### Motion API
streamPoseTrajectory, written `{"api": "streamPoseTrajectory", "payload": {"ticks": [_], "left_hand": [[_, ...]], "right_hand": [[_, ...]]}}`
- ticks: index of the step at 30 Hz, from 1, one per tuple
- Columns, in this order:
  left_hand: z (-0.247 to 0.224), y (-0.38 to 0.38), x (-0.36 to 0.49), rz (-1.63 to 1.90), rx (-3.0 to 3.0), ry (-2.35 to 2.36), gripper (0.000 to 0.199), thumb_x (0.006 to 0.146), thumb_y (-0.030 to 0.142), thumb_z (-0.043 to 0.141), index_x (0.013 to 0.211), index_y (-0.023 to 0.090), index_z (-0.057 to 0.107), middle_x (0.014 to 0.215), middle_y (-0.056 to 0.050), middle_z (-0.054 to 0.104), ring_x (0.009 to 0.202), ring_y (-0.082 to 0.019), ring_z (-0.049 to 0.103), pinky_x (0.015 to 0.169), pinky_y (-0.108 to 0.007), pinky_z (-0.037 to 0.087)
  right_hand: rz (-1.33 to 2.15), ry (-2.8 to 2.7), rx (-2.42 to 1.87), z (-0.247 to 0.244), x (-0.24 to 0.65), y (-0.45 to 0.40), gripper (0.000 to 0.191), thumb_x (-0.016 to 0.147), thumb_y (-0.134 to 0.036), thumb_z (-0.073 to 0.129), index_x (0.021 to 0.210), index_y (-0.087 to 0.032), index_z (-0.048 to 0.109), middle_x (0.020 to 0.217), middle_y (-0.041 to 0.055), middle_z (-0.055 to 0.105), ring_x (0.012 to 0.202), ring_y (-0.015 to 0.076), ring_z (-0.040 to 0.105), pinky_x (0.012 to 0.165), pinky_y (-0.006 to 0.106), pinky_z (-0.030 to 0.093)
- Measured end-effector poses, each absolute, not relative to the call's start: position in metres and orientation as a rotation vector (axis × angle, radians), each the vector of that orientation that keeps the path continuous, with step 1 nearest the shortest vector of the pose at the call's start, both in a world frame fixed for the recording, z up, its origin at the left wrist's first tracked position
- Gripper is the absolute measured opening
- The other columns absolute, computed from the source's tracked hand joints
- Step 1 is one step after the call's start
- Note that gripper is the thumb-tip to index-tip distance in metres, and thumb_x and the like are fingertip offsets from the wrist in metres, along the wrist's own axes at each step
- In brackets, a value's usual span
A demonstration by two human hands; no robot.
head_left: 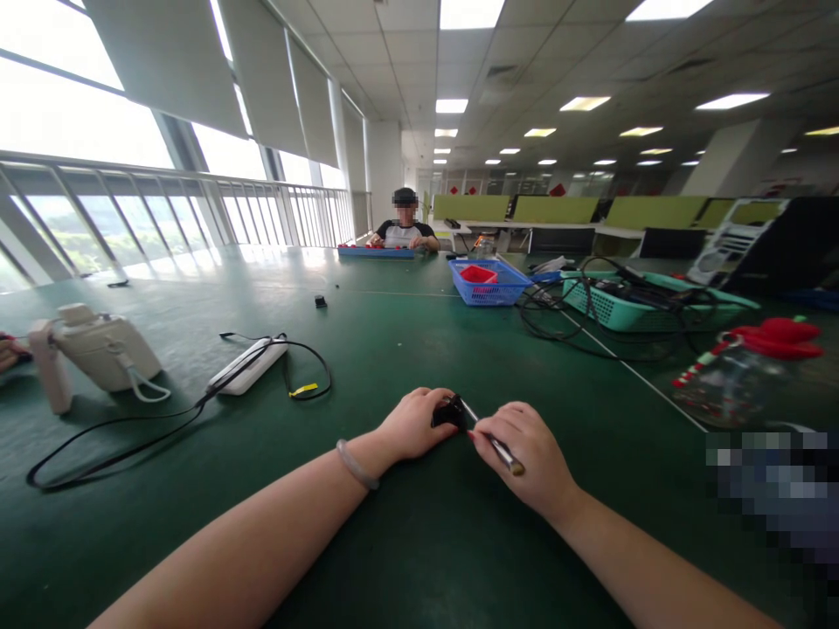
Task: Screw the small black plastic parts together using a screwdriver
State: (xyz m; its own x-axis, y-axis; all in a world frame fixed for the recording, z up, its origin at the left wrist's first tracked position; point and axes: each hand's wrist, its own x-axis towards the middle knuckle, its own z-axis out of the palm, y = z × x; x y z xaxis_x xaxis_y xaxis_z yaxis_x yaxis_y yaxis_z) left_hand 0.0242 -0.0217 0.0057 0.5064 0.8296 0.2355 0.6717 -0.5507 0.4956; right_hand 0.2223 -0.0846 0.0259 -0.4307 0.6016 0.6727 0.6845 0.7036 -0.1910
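Note:
A small black object [449, 412] sits in my left hand [419, 423], with the thumb and fingers closed around it on the green table. Its kind cannot be made out, since the fingers cover much of it. In my right hand [522, 452] I grip a slim silver tool [499, 445] with a brownish rear end. It slants toward the left hand, and its front end meets or nearly meets the black object; the exact contact is too small to tell. My left wrist wears a pale bracelet [357, 465].
Left stand a beige container [108, 349] and a white bar-shaped device [250, 367] with a black cable [197, 409]. A small black piece [320, 301] lies ahead. Rightward are a blue basket [493, 293], a teal basket [609, 307] with cables and a red-topped jar [734, 384]. A person [403, 229] sits opposite.

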Motion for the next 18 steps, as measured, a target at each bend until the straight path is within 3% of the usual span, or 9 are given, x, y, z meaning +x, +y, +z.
{"api": "streamPoseTrajectory", "payload": {"ticks": [7,13,18], "left_hand": [[0.005,-0.020,0.023,0.644,2.461,1.217,0.051,0.080,0.039,0.064,0.128,0.024,0.055,0.119,-0.007,0.064,0.111,-0.025,0.057,0.099,-0.037,0.045],[0.006,-0.020,0.022,0.622,2.482,1.216,0.051,0.083,0.042,0.060,0.130,0.023,0.056,0.121,-0.009,0.063,0.114,-0.025,0.056,0.101,-0.037,0.044],[0.007,-0.022,0.022,0.606,2.480,1.217,0.048,0.083,0.044,0.060,0.128,0.026,0.059,0.123,-0.008,0.062,0.117,-0.026,0.054,0.103,-0.039,0.043]], "right_hand": [[0.492,-1.743,-1.201,0.019,0.235,-0.070,0.031,0.089,-0.045,0.054,0.075,-0.019,0.065,0.063,0.0011,0.060,0.057,0.0161,0.056,0.055,0.028,0.043],[0.891,-1.185,-1.178,0.008,0.245,-0.054,0.034,0.079,-0.051,0.066,0.078,-0.017,0.063,0.059,-0.0020,0.053,0.053,0.0141,0.053,0.058,0.030,0.047],[0.878,-1.196,-1.181,0.008,0.247,-0.055,0.036,0.079,-0.051,0.067,0.094,-0.018,0.063,0.061,-0.0028,0.054,0.053,0.0144,0.052,0.056,0.030,0.047]]}}
